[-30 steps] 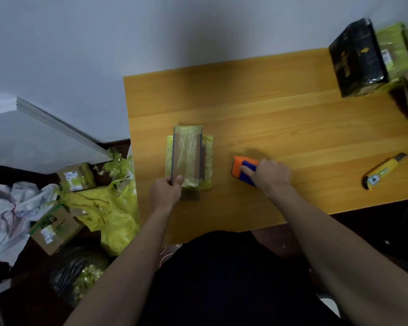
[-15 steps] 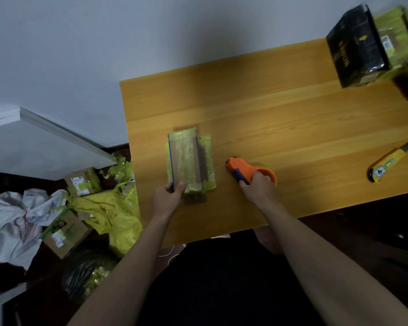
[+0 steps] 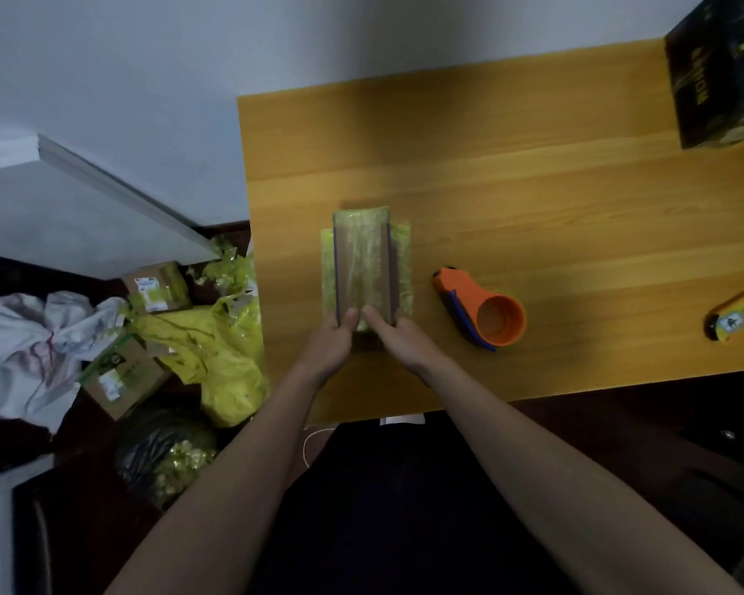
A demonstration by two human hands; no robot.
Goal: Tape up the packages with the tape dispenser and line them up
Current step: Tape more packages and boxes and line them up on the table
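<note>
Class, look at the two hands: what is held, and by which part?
Both the left hand and right hand grip the yellow-green package at its near end, thumbs on top; the tape dispenser lies free.

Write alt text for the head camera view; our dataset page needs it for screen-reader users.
Both hands, left hand and right hand, grip the near end of a yellow-green taped package on a wooden table. An orange tape dispenser lies to its right, a yellow utility knife farther right.
</note>
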